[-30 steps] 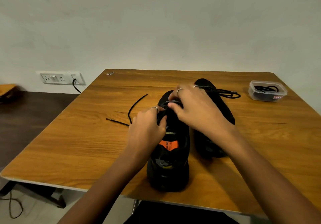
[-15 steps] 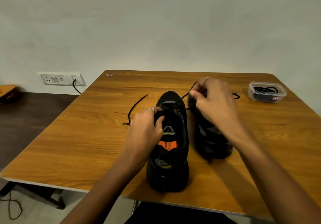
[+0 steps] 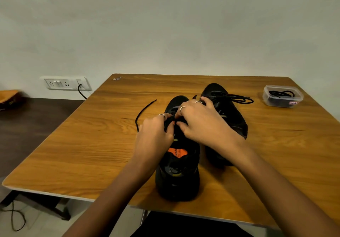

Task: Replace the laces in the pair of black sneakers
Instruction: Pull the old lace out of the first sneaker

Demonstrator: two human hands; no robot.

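Two black sneakers stand side by side on the wooden table (image 3: 92, 154), toes pointing away from me. The near left sneaker (image 3: 177, 179) has an orange label on its insole. My left hand (image 3: 156, 135) grips this sneaker's upper at the eyelets. My right hand (image 3: 200, 124) pinches the black lace at the eyelets, fingertips meeting those of the left hand. That lace's free end (image 3: 142, 110) trails out on the table to the left. The right sneaker (image 3: 228, 111) lies beyond my right hand, with a loose lace (image 3: 241, 99) spilling off its toe.
A clear plastic box (image 3: 282, 97) holding coiled black laces sits at the table's far right. A wall socket strip (image 3: 64, 84) with a plugged cable is at the left, above a dark side surface (image 3: 33, 122).
My right hand, which had pulled the lace up and out to the right, has come back down to the left sneaker's eyelets. The lace end on the table has slid nearer the shoe.
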